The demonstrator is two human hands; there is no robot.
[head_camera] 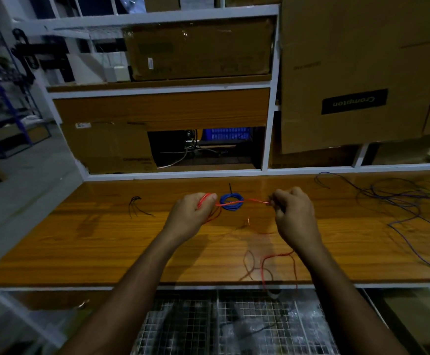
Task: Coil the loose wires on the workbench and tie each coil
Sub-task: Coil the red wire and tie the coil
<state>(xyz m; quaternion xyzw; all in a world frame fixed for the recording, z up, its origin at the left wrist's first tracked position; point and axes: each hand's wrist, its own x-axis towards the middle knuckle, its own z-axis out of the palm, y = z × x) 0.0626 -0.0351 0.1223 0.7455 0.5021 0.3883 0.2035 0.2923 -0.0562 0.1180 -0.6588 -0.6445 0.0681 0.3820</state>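
My forearms reach up from the near edge of the surface (106, 242), over the wire-mesh rack (208, 324) below it. My left hand (192, 217) has its grip clamped on a few loops of the red wire (253, 200); my right hand (294, 213) pinches the same wire further along, so a short run stretches between the two grips, held above the middle of the surface. The rest of the red wire trails down from my right hand in slack curls (272, 262) across the near edge and hangs over it.

To do this winding well, I judge I should keep the stretch lightly taut, feed each new turn into the left grip at the same size as the others, and let the slack slide through the right fingers so it does not kink.

Just behind the taut run lies a blue coil (231, 201), already wound, with a black tie (230, 188) sticking up from it; I could snag it if I dip. Loose black ties (137, 206) lie toward the left edge. A tangle of purple wire (401, 198) sprawls over the right end, not yet coiled.
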